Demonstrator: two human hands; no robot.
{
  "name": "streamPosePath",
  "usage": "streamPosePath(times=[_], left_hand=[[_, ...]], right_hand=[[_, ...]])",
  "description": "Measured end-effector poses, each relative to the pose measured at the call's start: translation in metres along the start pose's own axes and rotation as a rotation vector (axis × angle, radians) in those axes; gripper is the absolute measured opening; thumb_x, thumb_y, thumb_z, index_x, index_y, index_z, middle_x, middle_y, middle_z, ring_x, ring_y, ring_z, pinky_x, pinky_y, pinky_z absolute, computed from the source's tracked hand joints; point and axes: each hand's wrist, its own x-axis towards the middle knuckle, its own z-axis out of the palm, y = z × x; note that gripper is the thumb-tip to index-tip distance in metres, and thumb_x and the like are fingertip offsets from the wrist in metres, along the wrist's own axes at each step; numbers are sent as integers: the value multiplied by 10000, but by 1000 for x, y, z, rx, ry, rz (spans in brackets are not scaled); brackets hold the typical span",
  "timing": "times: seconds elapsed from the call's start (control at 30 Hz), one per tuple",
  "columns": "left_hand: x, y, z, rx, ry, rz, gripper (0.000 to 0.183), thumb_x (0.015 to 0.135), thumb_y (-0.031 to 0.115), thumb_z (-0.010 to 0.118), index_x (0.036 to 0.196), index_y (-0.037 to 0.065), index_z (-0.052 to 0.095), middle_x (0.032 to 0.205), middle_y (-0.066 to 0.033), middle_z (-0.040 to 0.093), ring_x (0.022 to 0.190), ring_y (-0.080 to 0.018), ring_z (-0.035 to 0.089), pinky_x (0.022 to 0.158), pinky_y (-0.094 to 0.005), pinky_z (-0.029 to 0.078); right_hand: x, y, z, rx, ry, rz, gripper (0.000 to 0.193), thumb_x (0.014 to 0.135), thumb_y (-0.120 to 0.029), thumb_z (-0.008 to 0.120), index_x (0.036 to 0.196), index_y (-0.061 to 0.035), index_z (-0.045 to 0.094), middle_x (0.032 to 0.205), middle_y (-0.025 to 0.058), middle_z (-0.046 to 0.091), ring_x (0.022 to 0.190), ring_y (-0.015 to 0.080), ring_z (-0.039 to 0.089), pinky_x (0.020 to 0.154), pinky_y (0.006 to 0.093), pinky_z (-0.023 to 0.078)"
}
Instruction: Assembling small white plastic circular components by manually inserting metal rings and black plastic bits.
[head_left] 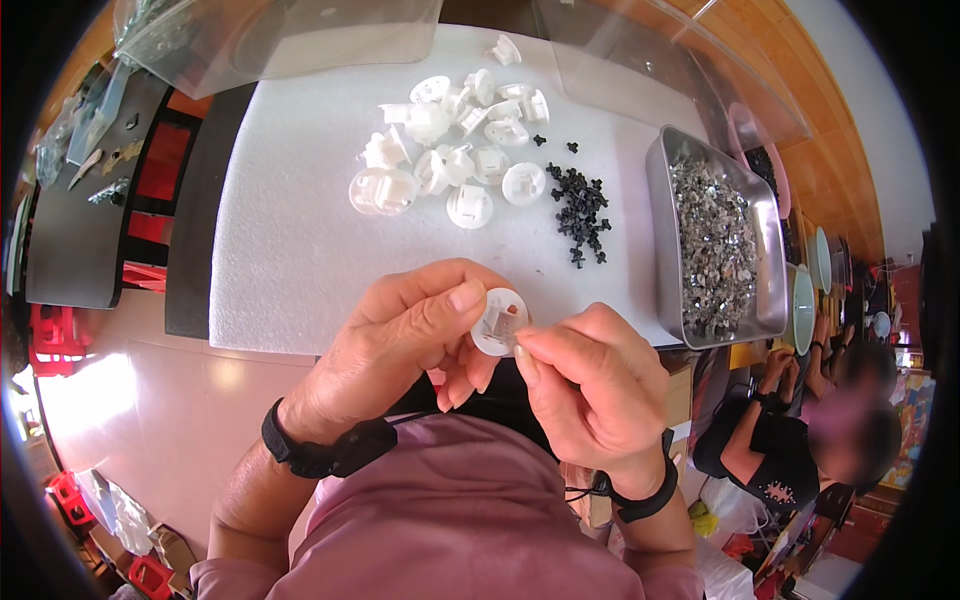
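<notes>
My left hand [410, 335] grips a round white plastic part [500, 322] by its edge, between thumb and fingers, above the near edge of the foam sheet. Its face is turned up and shows a raised middle with a small reddish-brown spot. Thumb and forefinger of my right hand [595, 385] are pinched together at the part's lower right edge; whatever they hold is too small or hidden to make out. Beyond my hands lie a loose pile of similar white plastic parts [470, 207] and a heap of small black cross-shaped pieces [578, 213].
A white foam sheet [290, 250] covers the table. To the right stands a metal tray [665, 250] of small shiny metal pieces. Clear plastic bins [300, 45] line the far side. A dark bench [85, 230] is at left. Another person [745, 440] works at right.
</notes>
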Motion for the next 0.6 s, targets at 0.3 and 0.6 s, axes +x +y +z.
streamPosePath(times=[0.3,0.6], left_hand=[[0,0,3,-1,24,-31,381,1001,285,436,1059,-71,560,848,-128,610,583,-144,560,474,-236,435],[0,-2,3,-8,7,-17,373,1018,330,440,1064,-9,586,705,-52,581,556,-85,520,502,-206,406]], right_hand=[[3,-2,-1,-73,-32,-12,210,707,90,684,882,7,602,684,66,542,536,194,553,450,299,433],[0,-1,2,-59,-43,15,228,741,73,684,921,-3,567,684,79,529,521,214,540,451,313,436]])
